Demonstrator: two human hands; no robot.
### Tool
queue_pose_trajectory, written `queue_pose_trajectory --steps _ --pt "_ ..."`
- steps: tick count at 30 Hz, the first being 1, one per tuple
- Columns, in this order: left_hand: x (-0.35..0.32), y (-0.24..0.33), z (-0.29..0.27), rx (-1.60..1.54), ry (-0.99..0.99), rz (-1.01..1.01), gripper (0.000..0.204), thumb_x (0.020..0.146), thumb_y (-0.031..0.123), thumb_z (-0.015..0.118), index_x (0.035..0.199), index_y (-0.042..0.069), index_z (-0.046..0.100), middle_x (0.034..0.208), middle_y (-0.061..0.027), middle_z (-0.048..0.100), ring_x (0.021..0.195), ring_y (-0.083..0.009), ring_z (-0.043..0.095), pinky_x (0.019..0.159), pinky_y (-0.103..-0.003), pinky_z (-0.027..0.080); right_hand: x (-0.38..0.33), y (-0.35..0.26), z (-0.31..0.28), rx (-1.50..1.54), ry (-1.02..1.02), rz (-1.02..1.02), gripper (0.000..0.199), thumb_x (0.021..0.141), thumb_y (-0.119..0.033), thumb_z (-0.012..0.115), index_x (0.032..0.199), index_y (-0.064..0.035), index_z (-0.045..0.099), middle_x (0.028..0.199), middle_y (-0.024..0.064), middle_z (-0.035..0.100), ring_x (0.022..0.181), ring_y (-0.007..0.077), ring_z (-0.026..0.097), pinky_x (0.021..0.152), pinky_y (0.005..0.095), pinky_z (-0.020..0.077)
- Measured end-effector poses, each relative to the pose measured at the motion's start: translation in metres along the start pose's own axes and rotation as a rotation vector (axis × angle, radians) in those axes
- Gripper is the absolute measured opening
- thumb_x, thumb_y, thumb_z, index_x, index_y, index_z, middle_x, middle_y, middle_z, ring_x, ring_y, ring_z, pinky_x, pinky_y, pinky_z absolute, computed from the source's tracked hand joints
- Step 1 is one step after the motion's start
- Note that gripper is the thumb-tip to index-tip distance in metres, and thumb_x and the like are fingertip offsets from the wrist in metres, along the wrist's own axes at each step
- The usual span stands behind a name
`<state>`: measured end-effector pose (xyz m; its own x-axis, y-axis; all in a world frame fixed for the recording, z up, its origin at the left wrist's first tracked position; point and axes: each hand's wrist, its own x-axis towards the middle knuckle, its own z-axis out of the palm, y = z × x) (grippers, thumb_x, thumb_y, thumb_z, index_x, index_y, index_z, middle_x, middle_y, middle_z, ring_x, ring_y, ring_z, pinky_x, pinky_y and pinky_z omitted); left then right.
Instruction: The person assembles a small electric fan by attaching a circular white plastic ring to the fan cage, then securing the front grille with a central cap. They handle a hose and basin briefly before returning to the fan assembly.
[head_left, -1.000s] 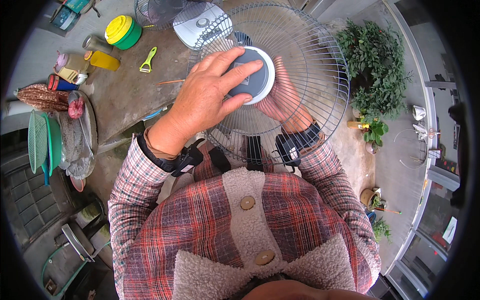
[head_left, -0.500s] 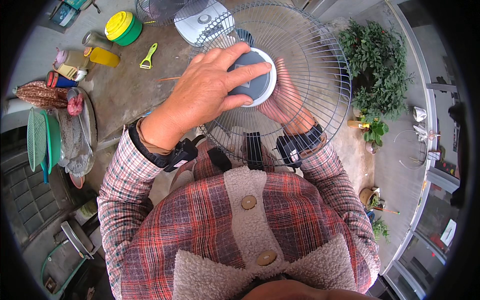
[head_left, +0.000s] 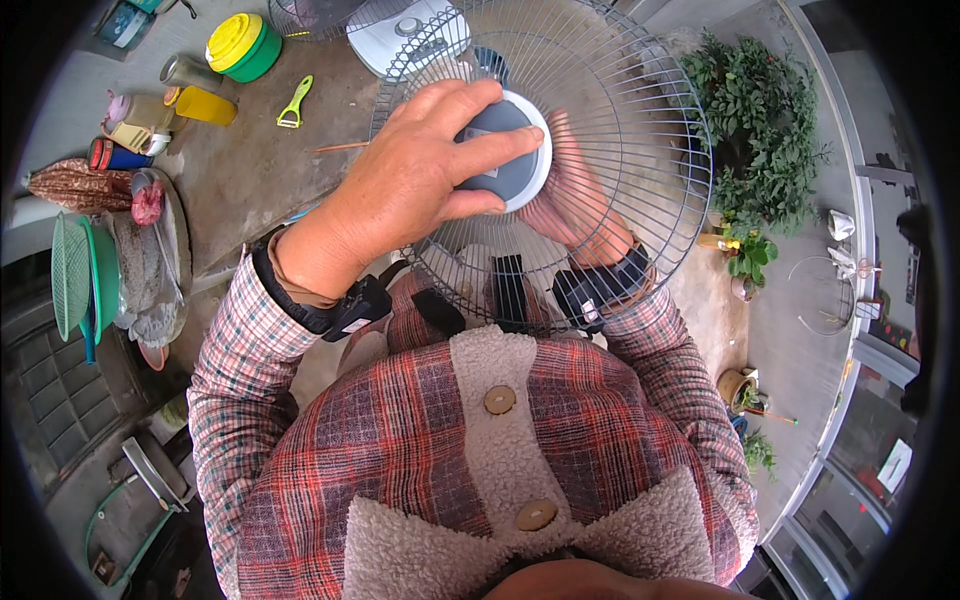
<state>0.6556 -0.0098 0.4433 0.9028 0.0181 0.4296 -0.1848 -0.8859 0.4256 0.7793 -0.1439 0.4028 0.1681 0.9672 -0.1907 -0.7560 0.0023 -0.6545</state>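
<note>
Grey tabletop (head_left: 245, 175), wire fan guard (head_left: 640, 150) between both hands (head_left: 408, 165)

I see two parts in the head view: a wire fan guard (head_left: 622, 150) and a round cap (head_left: 512, 176). The guard is a circular cage of thin, blue-grey wires. The wires radiate from the middle toward a round rim; a wire ring crosses them partway out. I observe the guard raised in front of the plaid coat, its upper edge cut off by the frame. The cap has a flat grey face, a white border and a small pale label, partly covered. It sits at the guard's middle, face toward my camera. I cannot tell whether the cap is fastened to the guard.
</note>
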Motion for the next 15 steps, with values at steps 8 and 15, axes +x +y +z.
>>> queue_pose_trajectory --steps 8,15 --pt "-0.005 -0.004 0.009 -0.034 0.214 -0.02 0.07 0.06 0.031 0.083 0.121 0.007 0.06 0.126 -0.0139 0.055 0.114 -0.0352 0.053 0.096 -0.043 0.044 -0.001 -0.006 -0.002 -0.074 0.039 -0.066 0.078 0.094 -0.065 0.02 0.147 -0.0081 0.027 0.148 0.0152 0.034 0.135 0.0302 0.038 0.11 0.0468 0.0389" --pt "-0.024 0.013 0.023 0.153 0.304 -0.036 0.065 0.065 0.039 0.079 0.117 0.004 0.06 0.125 -0.0127 0.057 0.11 -0.0319 0.055 0.094 -0.04 0.043 -0.008 0.003 -0.017 -0.038 -0.03 -0.089 0.107 0.072 -0.083 0.042 0.147 -0.0068 0.026 0.148 0.0169 0.033 0.134 0.033 0.039 0.11 0.0486 0.0377"
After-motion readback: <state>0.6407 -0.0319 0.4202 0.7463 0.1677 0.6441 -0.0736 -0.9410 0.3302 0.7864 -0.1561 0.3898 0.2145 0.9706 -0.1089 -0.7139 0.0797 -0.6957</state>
